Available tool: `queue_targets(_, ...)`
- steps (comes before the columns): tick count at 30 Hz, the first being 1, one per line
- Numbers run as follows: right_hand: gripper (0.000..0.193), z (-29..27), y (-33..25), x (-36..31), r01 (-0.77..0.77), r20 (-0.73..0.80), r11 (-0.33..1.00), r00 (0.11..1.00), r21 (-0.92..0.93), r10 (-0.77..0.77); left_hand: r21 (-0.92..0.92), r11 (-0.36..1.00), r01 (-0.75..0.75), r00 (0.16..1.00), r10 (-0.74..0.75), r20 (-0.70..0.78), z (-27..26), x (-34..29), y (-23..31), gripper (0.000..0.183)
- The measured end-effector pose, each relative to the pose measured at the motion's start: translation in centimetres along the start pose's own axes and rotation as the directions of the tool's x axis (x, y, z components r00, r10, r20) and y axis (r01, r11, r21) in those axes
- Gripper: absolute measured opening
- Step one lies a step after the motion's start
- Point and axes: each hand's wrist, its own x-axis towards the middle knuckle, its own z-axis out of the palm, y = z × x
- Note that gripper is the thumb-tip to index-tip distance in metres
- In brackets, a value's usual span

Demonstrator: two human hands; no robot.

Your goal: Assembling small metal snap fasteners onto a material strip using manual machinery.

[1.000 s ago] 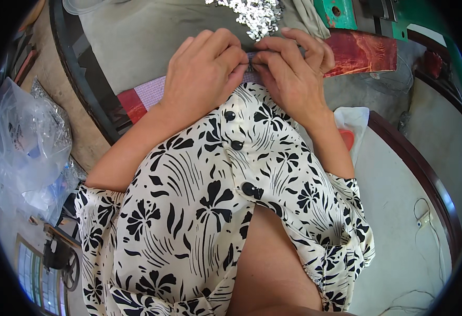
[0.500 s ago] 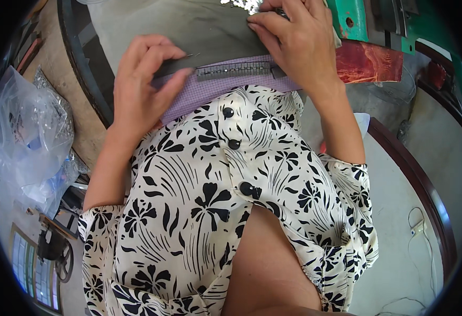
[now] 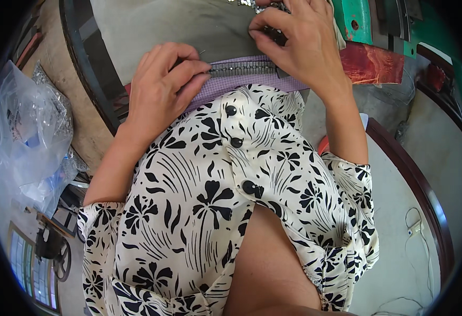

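Note:
A narrow dark metal strip (image 3: 244, 69) with a row of small upright pieces lies across a purple checked cloth (image 3: 225, 85) at the table's near edge. The thumb and fingertips of my left hand (image 3: 165, 79) pinch at its left end. A thin wire-like bit (image 3: 203, 51) shows just beyond those fingers. At the upper right my right hand (image 3: 304, 47) has its thumb and forefinger drawn together beside small shiny metal pieces (image 3: 254, 4). What lies between those fingertips is too small to tell.
A grey sheet (image 3: 152, 26) covers the table, with a dark frame edge (image 3: 83, 58) at left. Green metal machinery (image 3: 354, 23) and a red patterned board (image 3: 373, 64) stand close on the right. Clear plastic bags (image 3: 36, 121) hang at left, above a sewing-machine-like device (image 3: 52, 245).
My left hand has moved right, and its thumb and fingers have closed at the strip's left end. My right hand has shifted slightly down and remains near the shiny pieces.

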Motion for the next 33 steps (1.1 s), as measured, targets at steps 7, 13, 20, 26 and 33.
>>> queue_targets(7,0.012,4.4,4.0,-0.4,0.424,-0.489,0.867,0.833,0.261,-0.26,0.052,0.994,-0.101,0.995,0.1,0.017,0.1,0.7,0.4,0.015)
queue_targets(13,0.01,-1.5,-0.2,-1.4,-0.028,-0.076,0.987,0.996,0.16,0.04,0.032,0.997,-0.071,0.997,0.071,0.002,0.5,0.7,0.3,0.014)
queue_targets(20,0.019,0.9,0.8,-6.7,-0.009,-0.029,0.999,1.0,0.046,0.01,-0.002,1.0,-0.027,0.999,0.027,0.018,0.4,0.7,0.3,0.018)
queue_targets(26,0.022,1.8,0.1,-7.5,0.032,-0.121,0.994,0.992,-0.109,-0.045,-0.063,0.995,0.071,0.996,-0.068,0.059,0.4,0.0,0.3,0.024)
queue_targets(33,0.018,0.9,-0.6,-6.0,0.058,-0.19,0.996,0.979,-0.068,-0.07,-0.14,0.984,0.115,0.993,-0.116,0.0,0.0,-1.1,-0.4,0.026)
